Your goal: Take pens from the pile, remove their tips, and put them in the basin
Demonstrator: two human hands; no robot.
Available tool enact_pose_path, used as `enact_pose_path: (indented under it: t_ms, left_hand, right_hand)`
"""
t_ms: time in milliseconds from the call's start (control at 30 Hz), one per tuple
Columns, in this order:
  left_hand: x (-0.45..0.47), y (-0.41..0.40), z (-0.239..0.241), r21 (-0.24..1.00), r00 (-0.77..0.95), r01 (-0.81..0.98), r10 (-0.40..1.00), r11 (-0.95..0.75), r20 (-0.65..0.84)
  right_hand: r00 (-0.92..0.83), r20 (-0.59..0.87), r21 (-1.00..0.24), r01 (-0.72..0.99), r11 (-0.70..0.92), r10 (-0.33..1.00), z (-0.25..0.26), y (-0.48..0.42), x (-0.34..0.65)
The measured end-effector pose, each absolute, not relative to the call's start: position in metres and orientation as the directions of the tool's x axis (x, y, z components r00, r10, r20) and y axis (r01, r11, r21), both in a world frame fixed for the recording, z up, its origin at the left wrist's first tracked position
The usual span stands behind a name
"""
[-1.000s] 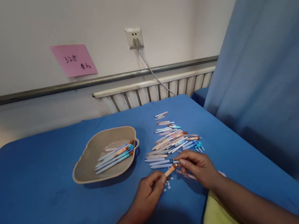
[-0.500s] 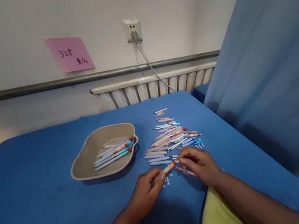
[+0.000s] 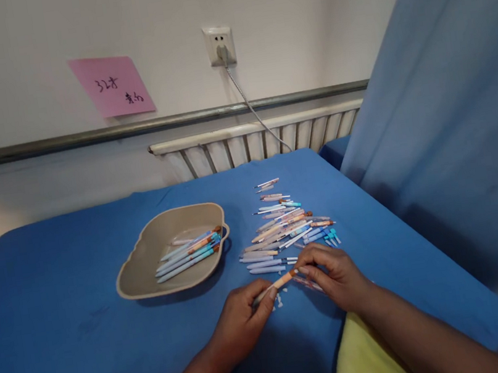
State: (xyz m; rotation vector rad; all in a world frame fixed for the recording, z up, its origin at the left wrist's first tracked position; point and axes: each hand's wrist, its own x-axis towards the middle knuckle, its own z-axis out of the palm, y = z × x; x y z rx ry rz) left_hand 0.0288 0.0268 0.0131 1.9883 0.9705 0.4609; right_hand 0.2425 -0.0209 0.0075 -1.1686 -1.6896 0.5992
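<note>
My left hand [image 3: 243, 316] is closed around the lower end of an orange pen [image 3: 282, 281]. My right hand [image 3: 332, 274] pinches the pen's upper tip, so both hands hold it just above the blue tablecloth [image 3: 66, 338]. Beyond them lies a loose pile of pens and pen parts [image 3: 284, 231] in blue, white and orange. A beige tray [image 3: 146, 251] to the left holds several assembled pens [image 3: 191, 252]. Small white bits [image 3: 278, 300] lie under my hands.
A radiator [image 3: 261, 144] and a metal rail run along the wall behind the table. A pink note [image 3: 112, 85] and a socket with a plugged cable [image 3: 219, 46] are on the wall. A blue curtain [image 3: 454, 118] hangs at the right. Yellow fabric [image 3: 363, 356] lies under my right forearm.
The view has tilted up slightly, so everything sits lower and closer. My hands keep their hold on the orange pen with little movement between them.
</note>
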Motion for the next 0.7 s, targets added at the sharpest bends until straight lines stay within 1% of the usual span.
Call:
enact_pose_path:
  t_ms: [200,267,333,433,500,533,600,700]
  left_hand:
    - [0.029,0.026,0.016,0.787,0.641,0.5,0.766,-0.361,-0.055]
    - [0.029,0.025,0.016,0.792,0.639,0.498,0.767,-0.354,-0.059]
    - [0.029,0.025,0.016,0.807,0.636,0.484,0.769,-0.339,-0.059]
    - [0.029,0.024,0.017,0.821,0.641,0.468,0.765,-0.327,-0.061]
    - [0.029,0.024,0.017,0.821,0.646,0.465,0.761,-0.331,-0.059]
    - [0.029,0.024,0.017,0.82,0.647,0.465,0.76,-0.335,-0.057]
    - [0.029,0.024,0.017,0.816,0.648,0.465,0.76,-0.342,-0.051]
    - [0.029,0.024,0.016,0.813,0.647,0.468,0.761,-0.346,-0.048]
  right_hand:
    - [-0.089,0.413,-0.804,0.431,0.409,0.907,0.007,-0.021,0.243]
    - [-0.072,0.405,-0.813,0.428,0.395,0.911,0.005,-0.021,0.242]
    - [-0.03,0.368,-0.849,0.396,0.35,0.929,0.003,-0.021,0.24]
    - [0.06,0.225,-0.952,0.225,0.207,0.972,-0.001,-0.02,0.236]
    - [0.075,0.127,-0.988,0.093,0.12,0.989,-0.002,-0.02,0.235]
    - [0.07,0.102,-0.994,0.056,0.098,0.992,-0.002,-0.02,0.234]
    - [0.062,0.094,-0.995,0.047,0.092,0.994,-0.002,-0.02,0.235]
    - [0.061,0.142,-0.984,0.117,0.134,0.988,0.0,-0.02,0.237]
